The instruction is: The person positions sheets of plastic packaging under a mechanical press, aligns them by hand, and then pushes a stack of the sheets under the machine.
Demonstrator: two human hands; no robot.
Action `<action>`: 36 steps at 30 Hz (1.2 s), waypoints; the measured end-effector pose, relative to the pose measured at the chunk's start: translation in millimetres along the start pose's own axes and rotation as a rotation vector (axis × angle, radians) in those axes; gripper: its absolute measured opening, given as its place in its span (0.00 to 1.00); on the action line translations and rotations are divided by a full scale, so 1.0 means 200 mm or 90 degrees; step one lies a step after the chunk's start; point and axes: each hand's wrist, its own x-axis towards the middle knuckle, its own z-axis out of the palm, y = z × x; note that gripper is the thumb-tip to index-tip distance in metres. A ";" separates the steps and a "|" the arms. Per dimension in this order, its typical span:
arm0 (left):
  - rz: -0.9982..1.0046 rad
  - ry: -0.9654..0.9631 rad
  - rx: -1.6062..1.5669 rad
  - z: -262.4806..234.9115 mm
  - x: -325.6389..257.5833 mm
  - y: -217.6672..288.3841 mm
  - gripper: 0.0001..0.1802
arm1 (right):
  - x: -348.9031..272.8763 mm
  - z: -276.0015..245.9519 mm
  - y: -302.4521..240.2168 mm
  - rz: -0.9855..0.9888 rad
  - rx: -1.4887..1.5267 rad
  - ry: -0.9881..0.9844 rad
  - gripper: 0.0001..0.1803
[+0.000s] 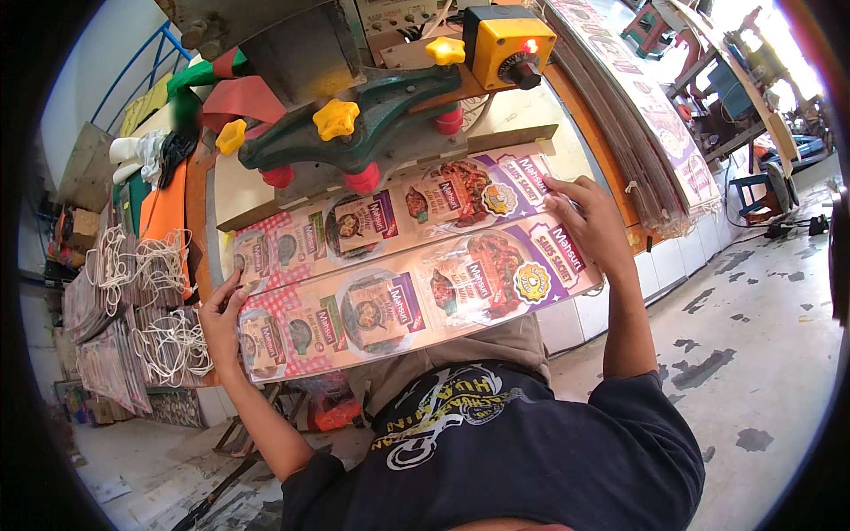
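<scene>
Two bare hands on a stack of long printed sheets, as I see it from the head camera.

My left hand (221,319) grips the near-left end of the printed sheets (398,265), fingers curled over the edge; my right hand (589,221) lies flat on the far-right end, fingers spread. The sheets rest on the workbench (235,190), partly under the green press (354,124) with yellow knobs (336,118).
</scene>
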 end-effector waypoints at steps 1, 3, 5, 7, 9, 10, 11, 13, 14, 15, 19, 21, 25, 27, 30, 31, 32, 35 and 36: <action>0.000 0.000 -0.001 0.00 0.00 0.00 0.22 | 0.00 0.00 0.00 -0.005 -0.010 -0.002 0.20; -0.003 -0.003 -0.003 -0.01 0.00 -0.01 0.21 | 0.00 0.00 0.00 -0.014 -0.031 -0.007 0.20; -0.002 -0.003 -0.004 -0.01 0.00 -0.01 0.21 | 0.00 0.00 -0.01 0.008 -0.008 -0.007 0.21; 0.001 -0.001 -0.007 -0.01 0.00 -0.02 0.21 | 0.00 0.00 -0.01 0.018 0.003 -0.005 0.21; -0.003 0.000 -0.009 -0.01 0.00 -0.01 0.22 | 0.00 0.00 -0.02 0.014 0.002 -0.003 0.21; -0.005 0.001 -0.010 -0.01 0.00 -0.01 0.22 | 0.00 0.00 -0.02 0.012 0.000 -0.003 0.21; -0.008 -0.003 -0.008 -0.01 0.00 -0.01 0.22 | 0.00 0.00 -0.02 0.010 -0.003 -0.003 0.20; -0.014 -0.010 -0.002 -0.02 0.00 -0.02 0.22 | 0.00 0.00 -0.01 0.006 -0.002 -0.003 0.20; -0.007 -0.011 -0.008 -0.02 0.00 -0.02 0.22 | 0.00 0.00 -0.01 0.004 0.001 -0.002 0.20; 0.001 -0.013 -0.015 -0.01 0.00 -0.02 0.22 | 0.00 0.00 -0.01 0.003 0.004 -0.002 0.20; 0.001 -0.015 -0.015 -0.01 0.00 -0.02 0.23 | 0.00 -0.01 -0.01 0.001 0.001 -0.005 0.20; -0.005 -0.026 0.000 -0.02 0.01 0.00 0.23 | 0.00 -0.01 -0.02 0.000 0.001 -0.006 0.20; -0.011 -0.049 -0.020 -0.03 0.01 0.02 0.23 | 0.00 -0.02 -0.03 0.012 -0.002 -0.012 0.20; -0.016 -0.052 -0.013 -0.03 0.02 0.03 0.23 | 0.00 -0.02 -0.03 0.017 0.008 -0.017 0.20; -0.025 -0.053 -0.004 -0.05 0.02 0.01 0.23 | 0.01 -0.03 -0.02 0.003 -0.011 -0.024 0.20; -0.027 -0.052 -0.002 -0.05 0.02 0.01 0.23 | 0.01 -0.03 -0.02 -0.001 -0.016 -0.024 0.20; -0.018 -0.052 -0.004 -0.04 0.02 0.00 0.23 | 0.01 -0.03 -0.02 -0.006 -0.020 -0.024 0.20; -0.001 -0.047 -0.010 -0.03 0.02 0.00 0.23 | 0.01 -0.02 -0.02 -0.003 -0.015 -0.018 0.20; 0.000 -0.043 -0.012 -0.03 0.01 0.00 0.23 | 0.01 -0.02 -0.02 0.000 -0.009 -0.014 0.20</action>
